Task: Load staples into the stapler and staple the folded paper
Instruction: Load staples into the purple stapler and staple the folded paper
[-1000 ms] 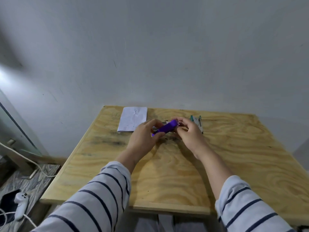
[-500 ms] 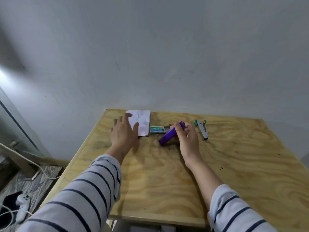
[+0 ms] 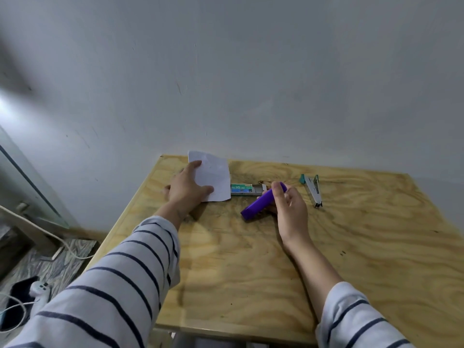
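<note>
The folded white paper is raised off the wooden table at its far left, pinched at its left edge by my left hand, thumb on top. A purple stapler lies slanted at the middle of the far side, its near end on the table. My right hand holds its far end, fingers curled round it. A small green staple box, slid part open, lies between paper and stapler.
A second stapler, metal with a teal end, lies at the far right of the table. A grey wall stands right behind the table. On the floor to the left lie a white cable and a white controller.
My left hand let go of the purple stapler, moved left to the paper and lifted it off the table. My right hand kept the stapler and lowered its near end to the table.
</note>
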